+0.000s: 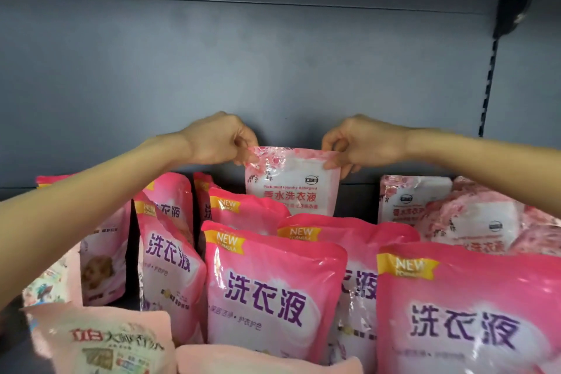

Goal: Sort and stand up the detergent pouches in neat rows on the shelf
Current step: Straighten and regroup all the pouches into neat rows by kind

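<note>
At the back of the shelf (pixel 358 202), your left hand (pixel 223 138) and right hand (pixel 361 143) each pinch a top corner of a white pouch (pixel 293 182). You hold it upright just in front of the back wall (pixel 273 70), behind the pink pouches (pixel 267 291). I judge the job roughly midway. Several pink ones stand facing forward at centre and right, but those on the left lean and overlap, so the rows are not yet straight. To the right, more white pouches (pixel 406 200) sit near the back: one is upright, and the slumped pouch (pixel 473 222) in front of it is creased and needs standing. A beige pouch (pixel 100 340) of another kind lies at front left and looks unsorted. You cannot tell whether the held pouch's base touches the shelf, because pink tops hide it. For room, a dark gap lies between the held pouch and the upright white one, so sliding right seems free. Above, the wall is bare. Watch the slotted upright (pixel 488 85) at far right and the crowded pink tops just below your wrists.
</note>
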`<state>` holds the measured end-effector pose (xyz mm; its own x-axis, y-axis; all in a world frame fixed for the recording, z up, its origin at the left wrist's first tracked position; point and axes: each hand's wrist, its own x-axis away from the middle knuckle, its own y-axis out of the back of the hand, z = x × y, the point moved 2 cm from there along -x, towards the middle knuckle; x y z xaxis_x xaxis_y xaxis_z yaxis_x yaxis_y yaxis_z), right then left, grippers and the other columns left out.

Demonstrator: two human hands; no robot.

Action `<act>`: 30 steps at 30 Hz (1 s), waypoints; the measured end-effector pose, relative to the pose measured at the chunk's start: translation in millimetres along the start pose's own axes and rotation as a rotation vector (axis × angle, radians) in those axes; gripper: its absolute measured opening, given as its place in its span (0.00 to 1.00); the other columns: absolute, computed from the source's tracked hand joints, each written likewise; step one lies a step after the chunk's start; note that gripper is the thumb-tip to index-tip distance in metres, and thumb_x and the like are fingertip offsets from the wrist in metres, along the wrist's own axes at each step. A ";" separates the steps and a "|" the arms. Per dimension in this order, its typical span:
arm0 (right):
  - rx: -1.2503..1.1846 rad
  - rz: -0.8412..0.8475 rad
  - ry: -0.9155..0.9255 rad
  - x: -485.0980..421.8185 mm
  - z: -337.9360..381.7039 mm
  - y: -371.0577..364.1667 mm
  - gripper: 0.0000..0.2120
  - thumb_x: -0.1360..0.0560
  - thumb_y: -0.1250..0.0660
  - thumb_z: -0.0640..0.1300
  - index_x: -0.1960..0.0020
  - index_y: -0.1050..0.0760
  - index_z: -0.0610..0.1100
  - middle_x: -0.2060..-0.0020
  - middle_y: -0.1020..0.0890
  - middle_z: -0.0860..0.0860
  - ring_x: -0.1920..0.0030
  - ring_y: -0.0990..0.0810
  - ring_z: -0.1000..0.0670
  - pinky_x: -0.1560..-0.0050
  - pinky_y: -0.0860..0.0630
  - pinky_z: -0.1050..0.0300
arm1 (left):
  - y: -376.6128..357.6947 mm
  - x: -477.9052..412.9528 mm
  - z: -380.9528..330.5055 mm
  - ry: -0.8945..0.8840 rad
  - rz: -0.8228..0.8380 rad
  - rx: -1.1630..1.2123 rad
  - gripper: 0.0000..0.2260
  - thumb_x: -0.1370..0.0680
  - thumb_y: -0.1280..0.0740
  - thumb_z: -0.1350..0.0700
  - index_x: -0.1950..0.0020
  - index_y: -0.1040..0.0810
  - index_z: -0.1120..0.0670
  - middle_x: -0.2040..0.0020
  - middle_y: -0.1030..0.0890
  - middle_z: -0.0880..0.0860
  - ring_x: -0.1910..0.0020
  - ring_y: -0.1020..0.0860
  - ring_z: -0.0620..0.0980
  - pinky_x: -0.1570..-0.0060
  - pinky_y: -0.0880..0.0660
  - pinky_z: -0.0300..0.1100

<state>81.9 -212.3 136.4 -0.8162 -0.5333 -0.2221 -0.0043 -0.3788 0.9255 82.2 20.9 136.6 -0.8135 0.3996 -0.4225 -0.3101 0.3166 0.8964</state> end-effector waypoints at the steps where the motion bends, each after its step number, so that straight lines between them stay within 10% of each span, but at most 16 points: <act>1: -0.022 -0.032 -0.011 6.7 1.5 5.0 0.06 0.25 0.32 0.39 0.61 0.25 0.45 0.65 0.16 0.51 0.63 0.16 0.50 0.55 0.20 0.50 | 2.9 1.2 -3.0 -0.007 -0.036 0.008 0.06 0.27 0.30 0.59 0.62 0.19 0.48 0.65 0.17 0.49 0.65 0.22 0.42 0.51 0.24 0.46; 22: -0.018 -0.541 0.042 119.8 -21.5 73.4 0.07 0.24 0.33 0.42 0.56 0.21 0.38 0.63 0.17 0.44 0.68 0.19 0.54 0.65 0.19 0.57 | 24.5 -7.0 -119.9 -0.080 -0.376 0.017 0.04 0.27 0.31 0.46 0.55 0.18 0.44 0.65 0.21 0.43 0.58 0.23 0.49 0.49 0.25 0.48; 30: -0.166 -0.713 0.157 138.0 -50.8 114.5 0.08 0.24 0.34 0.43 0.56 0.23 0.38 0.60 0.18 0.39 0.65 0.19 0.52 0.65 0.18 0.54 | 42.4 -24.3 -180.4 -0.069 -0.510 0.209 0.05 0.25 0.32 0.55 0.53 0.19 0.55 0.64 0.20 0.50 0.71 0.23 0.34 0.62 0.25 0.28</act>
<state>-1.8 -367.7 196.1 -0.5561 -0.2129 -0.8034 -0.4042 -0.7753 0.4853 0.1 -130.6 209.1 -0.5500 0.2039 -0.8099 -0.5459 0.6461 0.5334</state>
